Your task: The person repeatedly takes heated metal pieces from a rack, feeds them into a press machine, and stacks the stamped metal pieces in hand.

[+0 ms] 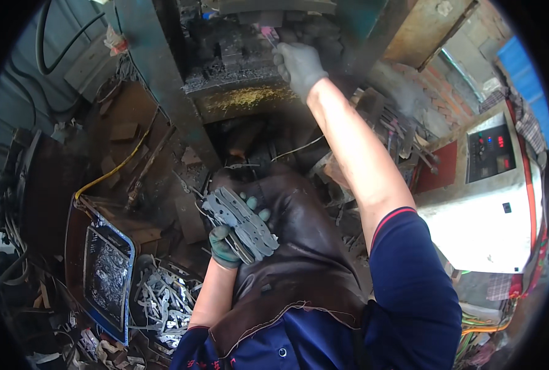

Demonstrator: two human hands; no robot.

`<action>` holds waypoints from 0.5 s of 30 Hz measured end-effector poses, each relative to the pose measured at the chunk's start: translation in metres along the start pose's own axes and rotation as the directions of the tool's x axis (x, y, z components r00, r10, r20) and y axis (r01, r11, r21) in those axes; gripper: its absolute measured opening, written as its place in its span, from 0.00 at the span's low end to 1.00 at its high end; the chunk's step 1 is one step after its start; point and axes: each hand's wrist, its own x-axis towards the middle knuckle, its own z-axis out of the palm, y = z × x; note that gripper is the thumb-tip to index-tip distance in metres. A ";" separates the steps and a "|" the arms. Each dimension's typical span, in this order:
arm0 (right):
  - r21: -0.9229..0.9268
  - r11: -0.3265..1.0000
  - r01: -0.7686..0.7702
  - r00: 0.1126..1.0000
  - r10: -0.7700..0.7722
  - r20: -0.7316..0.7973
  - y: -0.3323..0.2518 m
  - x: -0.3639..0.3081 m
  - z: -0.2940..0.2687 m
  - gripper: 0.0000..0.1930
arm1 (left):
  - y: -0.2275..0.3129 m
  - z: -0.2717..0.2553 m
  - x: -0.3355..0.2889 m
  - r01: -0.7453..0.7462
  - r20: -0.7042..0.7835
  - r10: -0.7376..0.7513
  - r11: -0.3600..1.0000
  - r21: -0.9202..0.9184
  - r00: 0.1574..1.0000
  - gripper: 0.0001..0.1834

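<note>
One worker, seated, both hands occupied, as I am seeing it from the room. Left hand (225, 246), gloved: wrapping round a stack of flat grey metal pieces (240, 221), thumb on the near side, fingertips showing beyond; the stack is lying slantwise over the brown apron (305, 216). Right hand (300, 65), gloved: reaching forward to the press (240, 97), fingers curling in and pinching a thin pink-ended piece (269, 33); whether any tool is coming between, I cannot tell. Done, by appearances: a heap of loose grey metal pieces (163, 299) is lying at the worker's left, beside a blue-rimmed tray (130, 271), though whether these are finished parts or offcuts is not showing. Left, in my judgement: the one piece at the press is being worked or placed, and the several stacked pieces are waiting their turn, so the job is seemingly standing mid-batch, its total count being impossible to tell from here.
</note>
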 end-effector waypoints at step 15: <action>-0.513 0.852 -0.103 0.833 0.356 0.424 0.093 -0.186 -0.074 0.18 | 0.003 -0.003 0.001 -0.023 0.011 0.023 0.999 -0.033 1.000 0.43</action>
